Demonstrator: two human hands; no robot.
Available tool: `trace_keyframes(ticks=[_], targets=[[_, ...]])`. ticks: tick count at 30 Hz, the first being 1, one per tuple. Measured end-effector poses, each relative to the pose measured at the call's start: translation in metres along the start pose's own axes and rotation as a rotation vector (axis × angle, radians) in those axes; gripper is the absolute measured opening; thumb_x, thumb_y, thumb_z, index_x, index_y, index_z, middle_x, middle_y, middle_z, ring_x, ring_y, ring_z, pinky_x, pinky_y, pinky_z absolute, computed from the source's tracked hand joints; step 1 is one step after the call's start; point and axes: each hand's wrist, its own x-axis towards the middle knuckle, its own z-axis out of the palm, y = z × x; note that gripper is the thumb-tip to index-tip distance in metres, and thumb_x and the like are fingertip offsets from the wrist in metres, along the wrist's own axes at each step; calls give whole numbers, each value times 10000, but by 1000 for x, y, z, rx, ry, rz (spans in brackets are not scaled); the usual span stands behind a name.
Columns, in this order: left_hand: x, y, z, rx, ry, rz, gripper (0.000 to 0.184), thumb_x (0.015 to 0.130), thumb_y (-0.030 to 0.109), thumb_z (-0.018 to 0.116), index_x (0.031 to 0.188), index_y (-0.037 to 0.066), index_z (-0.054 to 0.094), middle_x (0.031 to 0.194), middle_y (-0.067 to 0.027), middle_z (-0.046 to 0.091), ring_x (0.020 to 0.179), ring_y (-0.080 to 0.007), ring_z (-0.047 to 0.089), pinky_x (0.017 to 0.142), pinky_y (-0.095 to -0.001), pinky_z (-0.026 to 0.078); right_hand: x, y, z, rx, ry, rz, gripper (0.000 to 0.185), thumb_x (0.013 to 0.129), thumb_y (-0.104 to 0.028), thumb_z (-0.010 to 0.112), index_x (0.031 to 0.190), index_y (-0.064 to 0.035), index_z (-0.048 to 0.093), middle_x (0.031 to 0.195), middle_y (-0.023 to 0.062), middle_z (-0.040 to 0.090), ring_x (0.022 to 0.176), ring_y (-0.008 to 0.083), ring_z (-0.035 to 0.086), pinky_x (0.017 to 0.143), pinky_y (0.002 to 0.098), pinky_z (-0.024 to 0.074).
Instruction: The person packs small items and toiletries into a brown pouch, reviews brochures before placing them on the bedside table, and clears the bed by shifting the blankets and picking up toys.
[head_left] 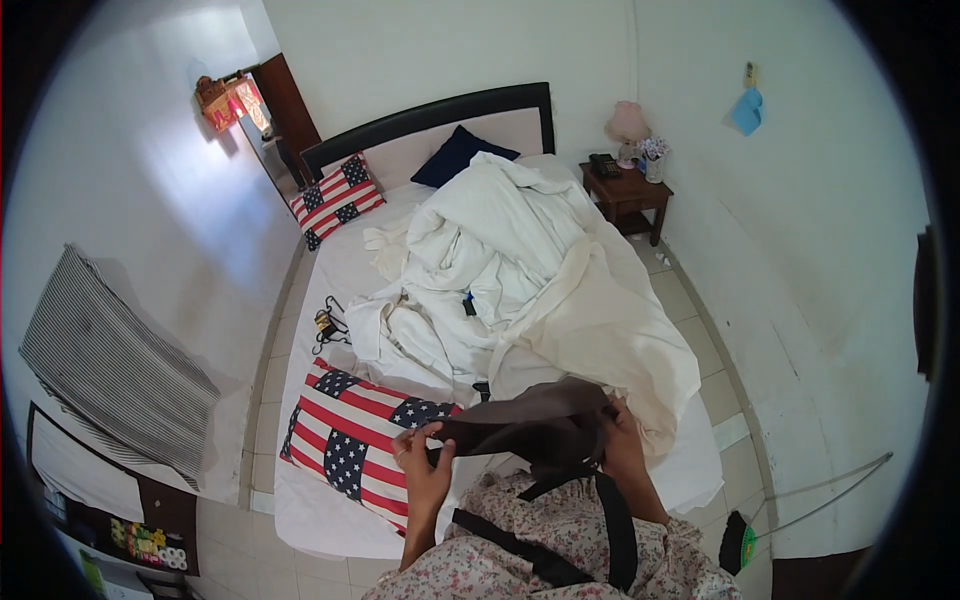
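Note:
A dark brown cloth (530, 422) is stretched between my two hands at the near end of the bed. My left hand (425, 462) grips its left end, thumb and fingers pinched, above a pillow with stars and red stripes (345, 430). On the right, my right hand (622, 440) holds the other end, its fingers partly hidden by the fabric. Beyond the cloth lies a crumpled white blanket (500, 225), with a cream sheet (600, 330) beside it. Several dark hangers (330, 325) rest at the bed's left edge.
At the headboard (430, 125) lie a dark blue pillow (462, 157) and another striped pillow (338, 200). A nightstand (628, 188) with a lamp and phone stands at the back right. A green-and-black broom (740, 542) is at the lower right.

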Motion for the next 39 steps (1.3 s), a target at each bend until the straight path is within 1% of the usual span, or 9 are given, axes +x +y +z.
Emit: trace_keyframes(ticks=[3,9,15,21,24,28,31,36,39], targets=[[-7,37,8,59,73,152,714,750,289,774,1367,145,446,1381,-207,302,1238,-408,350,1047,-503,264,-10,-15,26,-384,-9,164,108,979,-148,518,991,-47,555,911,14,595,871,80,571,760,208,450],[-1,86,15,390,-275,583,631,728,146,723,1317,114,498,1301,-141,490,1250,-351,427,953,-432,405,-7,11,12,-566,-644,-24,144,908,-32,598,1050,-39,579,894,4,619,875,70,580,810,219,438],[1,61,22,21,-172,341,454,680,-104,564,1102,61,595,995,-157,664,955,-330,659,828,-368,493,-12,-7,0,-859,-508,-318,338,776,4,640,1084,-106,555,950,85,626,838,146,615,745,292,472],[0,52,21,-301,-235,214,409,703,-156,503,1072,12,555,973,-152,666,939,-263,674,837,-298,486,-10,-9,-2,-1329,-315,-617,388,700,-17,645,1058,-104,524,944,99,630,846,368,616,721,416,503],[-9,49,19,-398,-414,209,407,719,-137,504,1091,24,541,939,-160,655,899,-269,671,823,-292,480,-2,13,-15,-1347,-249,-467,319,701,-27,647,997,-89,542,901,109,593,907,342,593,712,408,486],[-17,79,-8,-201,-710,126,309,811,-15,565,1113,36,530,932,-150,642,950,-233,655,812,-322,480,1,19,-25,-1194,-295,-244,282,727,6,592,996,-70,561,923,154,624,829,356,632,715,387,513],[-17,90,-20,342,-958,181,318,837,156,615,1133,71,536,893,-222,640,908,-365,644,766,-422,487,1,23,-27,-804,-175,-90,259,768,44,541,1012,-39,570,943,153,651,841,303,662,702,346,527],[-17,58,-14,242,-734,234,266,863,200,609,1097,78,584,880,-254,633,892,-418,609,731,-471,476,-3,4,-5,96,19,194,200,882,68,463,1037,-17,556,964,96,655,857,184,665,745,310,559],[-17,56,-10,178,-524,238,226,884,187,582,1079,75,612,910,-237,642,879,-414,612,736,-462,485,4,11,-20,203,-57,338,161,907,12,517,1050,-56,549,1002,91,641,884,185,651,793,357,563]])
